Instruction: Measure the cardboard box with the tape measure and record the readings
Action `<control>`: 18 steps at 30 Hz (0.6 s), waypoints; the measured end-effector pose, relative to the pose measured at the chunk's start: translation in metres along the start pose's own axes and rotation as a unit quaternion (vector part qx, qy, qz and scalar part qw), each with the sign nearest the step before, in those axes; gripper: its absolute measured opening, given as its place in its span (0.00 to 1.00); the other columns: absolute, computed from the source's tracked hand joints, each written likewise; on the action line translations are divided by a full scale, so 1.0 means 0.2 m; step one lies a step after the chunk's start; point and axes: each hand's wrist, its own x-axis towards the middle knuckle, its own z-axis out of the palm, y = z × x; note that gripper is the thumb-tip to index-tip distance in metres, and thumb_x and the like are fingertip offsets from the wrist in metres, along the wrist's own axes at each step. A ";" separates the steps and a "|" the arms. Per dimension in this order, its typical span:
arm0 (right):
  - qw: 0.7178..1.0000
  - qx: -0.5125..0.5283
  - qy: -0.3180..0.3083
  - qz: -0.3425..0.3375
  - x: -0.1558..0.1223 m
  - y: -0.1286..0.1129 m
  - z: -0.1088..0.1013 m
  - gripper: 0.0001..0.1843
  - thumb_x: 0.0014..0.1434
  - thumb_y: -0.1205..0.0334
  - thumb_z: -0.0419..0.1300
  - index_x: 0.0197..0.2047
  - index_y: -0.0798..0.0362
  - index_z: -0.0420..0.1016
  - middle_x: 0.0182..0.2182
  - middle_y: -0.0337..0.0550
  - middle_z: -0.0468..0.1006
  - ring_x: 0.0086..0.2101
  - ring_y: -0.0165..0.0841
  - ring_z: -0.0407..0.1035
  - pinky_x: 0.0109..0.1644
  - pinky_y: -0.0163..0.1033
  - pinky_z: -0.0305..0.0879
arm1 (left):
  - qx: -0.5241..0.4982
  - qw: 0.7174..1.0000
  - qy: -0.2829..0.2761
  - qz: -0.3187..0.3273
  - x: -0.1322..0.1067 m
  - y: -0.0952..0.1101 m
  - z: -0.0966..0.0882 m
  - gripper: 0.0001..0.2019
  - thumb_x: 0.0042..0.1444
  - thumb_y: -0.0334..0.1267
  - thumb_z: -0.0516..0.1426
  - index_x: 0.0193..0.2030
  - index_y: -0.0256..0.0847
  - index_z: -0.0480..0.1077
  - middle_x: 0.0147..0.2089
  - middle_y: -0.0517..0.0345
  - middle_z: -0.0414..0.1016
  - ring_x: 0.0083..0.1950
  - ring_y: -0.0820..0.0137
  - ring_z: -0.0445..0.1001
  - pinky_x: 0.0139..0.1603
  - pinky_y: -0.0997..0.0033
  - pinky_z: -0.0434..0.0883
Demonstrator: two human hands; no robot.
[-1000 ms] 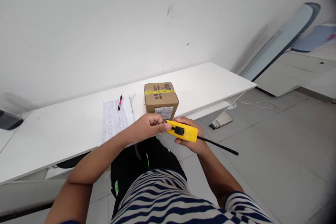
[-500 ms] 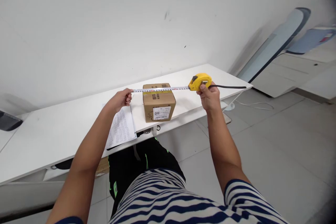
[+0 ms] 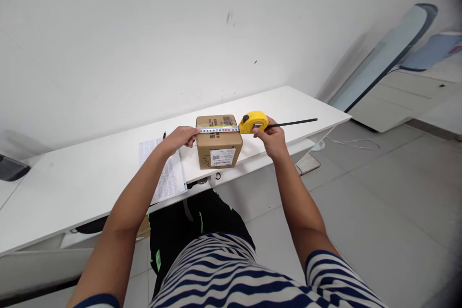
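Observation:
A brown cardboard box (image 3: 220,150) with a white printed label on its front stands on the white table. Across its top runs the pulled-out blade of a yellow tape measure (image 3: 253,121). My left hand (image 3: 181,138) pinches the blade's free end at the box's left edge. At the right edge, my right hand (image 3: 271,139) grips the tape measure's case, thumb in front. A black wrist strap hangs out to the right from the case. The fingers behind the case are partly hidden.
Left of the box, written paper sheets (image 3: 168,180) lie on the white table (image 3: 90,178), with a pen (image 3: 164,135) by them. A black object (image 3: 12,168) sits at the far left. An ironing board (image 3: 386,57) leans against the wall at right.
My right hand has brought the case left to the box's edge, so less blade shows. My left hand has moved right to the box's left edge.

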 end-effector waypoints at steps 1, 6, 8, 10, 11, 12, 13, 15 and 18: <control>1.000 -0.002 0.009 -0.005 0.00 -0.01 -0.01 0.27 0.40 0.49 0.78 0.42 0.49 0.80 0.34 0.36 0.78 0.31 0.29 0.68 0.31 0.35 0.71 | -0.006 1.000 0.004 0.005 -0.01 0.00 -0.02 0.19 0.60 0.48 0.60 0.23 0.40 0.66 0.22 0.60 0.67 0.25 0.73 0.66 0.35 0.68 0.64; 0.984 -0.049 0.125 -0.118 -0.20 -0.12 -0.03 0.29 0.45 0.43 0.77 0.45 0.48 0.75 0.32 0.36 0.75 0.29 0.29 0.69 0.31 0.36 0.72 | -0.101 0.989 0.084 0.063 0.00 0.10 -0.17 0.12 0.56 0.46 0.61 0.31 0.39 0.71 0.29 0.58 0.70 0.30 0.72 0.69 0.35 0.69 0.67; 0.955 -0.098 0.186 -0.210 -0.37 -0.17 0.04 0.29 0.49 0.40 0.74 0.47 0.46 0.72 0.36 0.39 0.73 0.31 0.32 0.71 0.35 0.40 0.75 | -0.111 0.982 0.128 0.084 0.06 0.19 -0.19 0.11 0.57 0.46 0.59 0.32 0.39 0.70 0.31 0.57 0.70 0.32 0.71 0.70 0.36 0.70 0.68; 0.911 -0.173 0.222 -0.303 -0.56 -0.21 0.17 0.32 0.52 0.39 0.72 0.54 0.44 0.68 0.40 0.44 0.73 0.36 0.38 0.74 0.38 0.46 0.78 | -0.074 0.982 0.145 0.094 0.16 0.27 -0.17 0.11 0.59 0.45 0.57 0.33 0.40 0.68 0.33 0.55 0.72 0.36 0.68 0.72 0.38 0.69 0.69; 0.885 -0.205 0.221 -0.354 -0.63 -0.22 0.25 0.34 0.54 0.41 0.71 0.59 0.42 0.65 0.43 0.47 0.73 0.39 0.41 0.75 0.39 0.47 0.78 | -0.039 0.984 0.144 0.097 0.21 0.31 -0.14 0.11 0.60 0.45 0.57 0.33 0.40 0.68 0.35 0.53 0.73 0.38 0.66 0.73 0.39 0.68 0.70; 0.862 -0.229 0.225 -0.393 -0.69 -0.22 0.32 0.37 0.56 0.45 0.70 0.65 0.39 0.60 0.47 0.50 0.73 0.43 0.43 0.76 0.40 0.48 0.79 | 0.008 0.985 0.138 0.100 0.26 0.33 -0.10 0.10 0.61 0.45 0.56 0.33 0.41 0.67 0.36 0.52 0.74 0.40 0.65 0.73 0.40 0.67 0.69; 0.852 -0.251 0.210 -0.410 -0.74 -0.22 0.39 0.40 0.58 0.49 0.69 0.69 0.37 0.56 0.52 0.52 0.73 0.47 0.45 0.76 0.41 0.50 0.80 | 0.062 0.983 0.136 0.104 0.31 0.35 -0.05 0.10 0.62 0.44 0.55 0.34 0.41 0.66 0.37 0.51 0.74 0.41 0.63 0.73 0.41 0.66 0.69; 0.840 -0.296 0.163 -0.425 -0.77 -0.22 0.50 0.43 0.59 0.56 0.68 0.73 0.37 0.53 0.60 0.55 0.72 0.54 0.48 0.76 0.43 0.51 0.82 | 0.158 0.973 0.129 0.112 0.38 0.37 0.04 0.10 0.62 0.43 0.56 0.32 0.42 0.65 0.37 0.49 0.74 0.42 0.61 0.72 0.44 0.63 0.67; 0.833 -0.346 0.108 -0.419 -0.71 -0.22 0.57 0.39 0.60 0.63 0.67 0.71 0.40 0.59 0.62 0.55 0.74 0.57 0.46 0.77 0.45 0.49 0.82 | 0.225 0.964 0.086 0.110 0.42 0.33 0.13 0.11 0.59 0.43 0.60 0.29 0.42 0.66 0.33 0.51 0.74 0.40 0.61 0.70 0.44 0.65 0.64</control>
